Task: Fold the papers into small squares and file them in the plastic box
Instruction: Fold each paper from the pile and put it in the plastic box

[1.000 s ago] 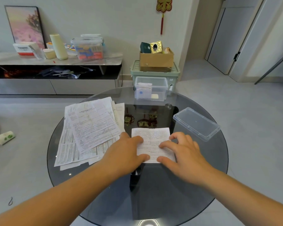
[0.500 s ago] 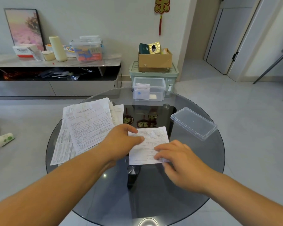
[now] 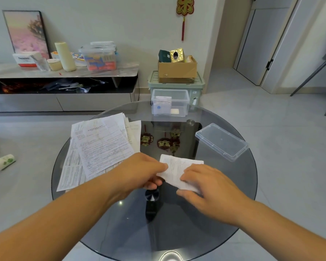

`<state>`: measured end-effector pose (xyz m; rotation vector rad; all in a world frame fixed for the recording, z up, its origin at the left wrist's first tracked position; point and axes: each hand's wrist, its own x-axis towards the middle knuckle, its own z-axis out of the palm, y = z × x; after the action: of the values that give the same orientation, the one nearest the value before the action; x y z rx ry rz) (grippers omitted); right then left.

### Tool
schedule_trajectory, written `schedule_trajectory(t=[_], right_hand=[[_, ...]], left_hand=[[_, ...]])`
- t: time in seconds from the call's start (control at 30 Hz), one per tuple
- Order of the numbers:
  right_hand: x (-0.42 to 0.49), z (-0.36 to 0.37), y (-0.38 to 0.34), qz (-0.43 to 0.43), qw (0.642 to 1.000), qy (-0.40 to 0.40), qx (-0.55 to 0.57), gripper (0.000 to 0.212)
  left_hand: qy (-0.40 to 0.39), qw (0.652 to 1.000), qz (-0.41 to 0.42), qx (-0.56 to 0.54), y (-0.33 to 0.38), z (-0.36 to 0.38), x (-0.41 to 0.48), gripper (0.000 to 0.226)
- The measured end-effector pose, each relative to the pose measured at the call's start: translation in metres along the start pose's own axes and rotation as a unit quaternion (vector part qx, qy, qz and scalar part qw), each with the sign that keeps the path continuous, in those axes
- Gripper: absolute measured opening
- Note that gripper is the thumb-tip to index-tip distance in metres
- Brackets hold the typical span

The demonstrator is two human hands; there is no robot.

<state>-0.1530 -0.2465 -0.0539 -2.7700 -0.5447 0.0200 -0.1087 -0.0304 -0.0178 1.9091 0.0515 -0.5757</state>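
A folded white paper (image 3: 175, 166) lies at the middle of the round glass table (image 3: 233, 194). My left hand (image 3: 139, 170) pinches its left edge, thumb under and fingers on top. My right hand (image 3: 205, 187) rests on the paper's near right part, its fingers bent over the sheet. A stack of unfolded printed papers (image 3: 100, 146) is spread on the table's left side. The clear plastic box (image 3: 169, 102) stands at the far edge with folded papers inside at its left end. Its clear lid (image 3: 221, 141) lies at the right.
Beyond the table stand a green storage bin (image 3: 198, 89) with a cardboard box (image 3: 177, 69) on top, and a low cabinet (image 3: 64, 91) along the wall. A tissue pack (image 3: 3, 162) lies on the floor at left. Chair legs (image 3: 312, 76) show at far right.
The folded paper has turned clockwise. My left hand has gone from pressing flat on it to pinching its left edge. My right hand has shifted to the paper's near right part.
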Motion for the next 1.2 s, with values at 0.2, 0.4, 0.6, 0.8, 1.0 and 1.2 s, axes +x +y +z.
schedule_trajectory(t=[0.2,0.4,0.6,0.8,1.0,1.2], right_hand=[[0.002,-0.005,0.008,-0.007,0.997,-0.021,0.074,0.026],[0.016,-0.013,0.013,0.071,0.985,-0.016,0.154,0.012],[0.032,-0.011,0.013,0.189,0.966,0.058,0.165,0.053],[0.036,0.000,0.005,0.206,0.978,0.017,0.028,0.077],[0.035,-0.008,0.011,0.192,0.981,-0.021,0.010,0.072],[0.026,-0.019,0.036,0.199,0.978,-0.040,0.042,0.076]], left_hand=[[-0.025,0.911,0.114,0.396,-0.014,0.004,-0.013,0.062],[0.040,0.882,0.159,0.441,-0.016,0.013,0.001,0.049],[0.109,0.893,0.107,0.423,-0.019,0.019,0.033,0.059],[0.095,0.914,0.091,0.384,-0.016,0.021,0.042,0.062],[0.051,0.933,0.063,0.351,-0.009,0.014,0.043,0.053],[0.056,0.926,0.071,0.368,-0.008,0.015,0.038,0.057]])
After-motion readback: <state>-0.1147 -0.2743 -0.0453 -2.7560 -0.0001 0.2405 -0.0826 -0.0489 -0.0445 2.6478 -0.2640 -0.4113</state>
